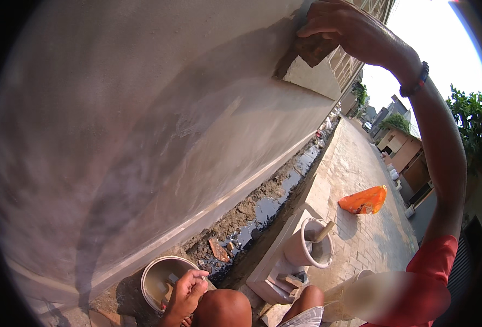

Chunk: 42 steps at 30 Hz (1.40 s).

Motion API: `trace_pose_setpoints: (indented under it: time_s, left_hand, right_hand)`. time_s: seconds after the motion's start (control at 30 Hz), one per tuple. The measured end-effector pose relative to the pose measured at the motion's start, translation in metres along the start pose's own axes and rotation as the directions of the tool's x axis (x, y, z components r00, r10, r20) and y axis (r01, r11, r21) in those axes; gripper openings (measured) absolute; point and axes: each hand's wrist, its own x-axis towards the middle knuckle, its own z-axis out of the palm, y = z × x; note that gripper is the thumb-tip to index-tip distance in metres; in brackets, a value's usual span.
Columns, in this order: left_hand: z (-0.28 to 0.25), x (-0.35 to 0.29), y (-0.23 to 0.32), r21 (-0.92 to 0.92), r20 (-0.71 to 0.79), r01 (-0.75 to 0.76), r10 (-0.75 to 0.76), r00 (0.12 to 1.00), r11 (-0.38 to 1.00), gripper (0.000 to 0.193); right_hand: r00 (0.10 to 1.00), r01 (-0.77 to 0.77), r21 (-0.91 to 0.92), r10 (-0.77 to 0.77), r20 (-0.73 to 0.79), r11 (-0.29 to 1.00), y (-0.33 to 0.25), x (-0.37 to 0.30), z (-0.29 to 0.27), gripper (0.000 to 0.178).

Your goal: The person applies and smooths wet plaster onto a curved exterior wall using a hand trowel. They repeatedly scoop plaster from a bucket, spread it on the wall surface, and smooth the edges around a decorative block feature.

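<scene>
At the upper right, my right hand (336,27) reaches up against the grey plastered wall (159,109). Its fingers are bent around a brown, rough-edged block (313,50), whose exact kind I cannot make out. My right arm, with a dark beaded bracelet (415,80), casts a long shadow on the wall. Low in view, my left hand (188,291) is beside my bent knee, its fingers curled closed; whatever may be in them is hidden. Next to it stands a round bucket (147,280) of murky water with pale pieces in it.
A muddy ditch (263,210) with dark water runs along the wall's foot. Beyond its concrete edge, a pale bucket (293,252) holds a wooden-looking handle (325,231). An orange sack (363,200) lies on the paved lane (355,158). Houses and trees line the far side.
</scene>
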Motion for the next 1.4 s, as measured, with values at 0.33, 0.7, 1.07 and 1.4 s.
trace_pose_setpoints:
  time_s: [0.33,0.7,1.07,1.4]
  left_hand:
    - [0.008,0.004,0.007,0.024,0.009,-0.023,0.022,1.0,0.999,0.031]
    - [0.003,-0.005,0.018,0.091,-0.054,0.01,-0.005,0.999,0.996,0.035]
    - [0.014,-0.015,0.023,0.086,-0.05,-0.021,0.025,0.998,0.996,0.035]
    - [0.006,-0.024,0.03,0.16,-0.106,0.039,-0.022,0.994,0.986,0.035]
  right_hand:
    - [0.785,-0.405,0.344,0.515,-0.345,0.847,0.085,-0.021,-0.06,0.023]
    - [0.411,-0.26,0.79,0.804,-0.429,0.555,0.103,-0.054,0.035,0.024]
    - [0.313,-0.348,0.841,0.897,-0.312,0.414,-0.064,-0.04,0.1,0.043]
    - [0.418,0.038,0.966,0.882,0.218,-0.256,-0.157,-0.087,0.156,0.043]
